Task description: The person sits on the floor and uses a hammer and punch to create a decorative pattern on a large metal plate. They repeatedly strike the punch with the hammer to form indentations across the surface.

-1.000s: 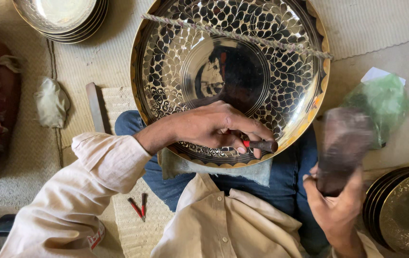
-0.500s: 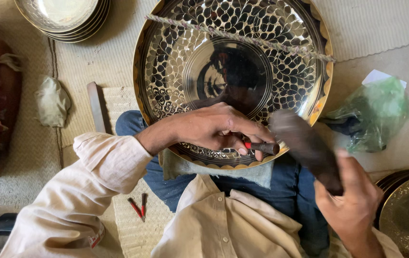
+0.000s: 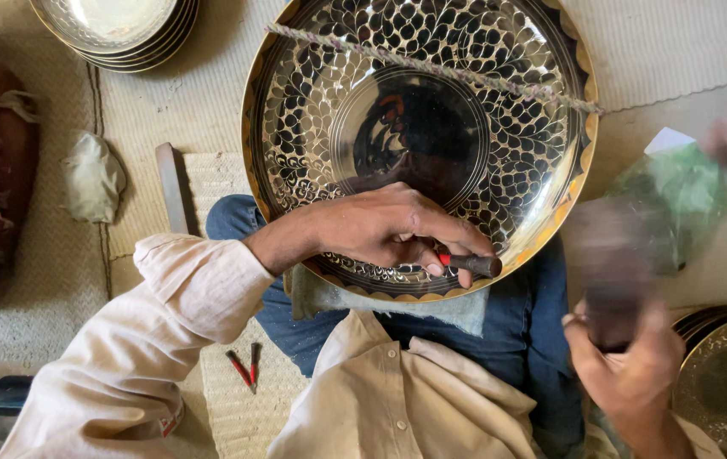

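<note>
Left hand (image 3: 380, 231) pinches a dark red-banded punch tool (image 3: 471, 264) against the engraved round brass tray (image 3: 419, 127); right hand (image 3: 627, 367) grips a blurred dark mallet (image 3: 606, 263)

The large engraved plate (image 3: 419, 127) rests tilted on the person's lap, its near rim on a folded cloth (image 3: 380, 302) over the knees. A rope (image 3: 431, 64) runs across its far part. The left hand (image 3: 380, 229) lies on the near rim, its fingers (image 3: 436, 255) around a small tool (image 3: 474, 265). To the right, off the plate, the right hand (image 3: 627, 365) holds a blurred mallet (image 3: 610, 272) (upright, as far as can be told). A stack of plates (image 3: 117, 25) sits far left on the floor mat (image 3: 168, 102); another plate stack (image 3: 725, 374) lies near right.
</note>
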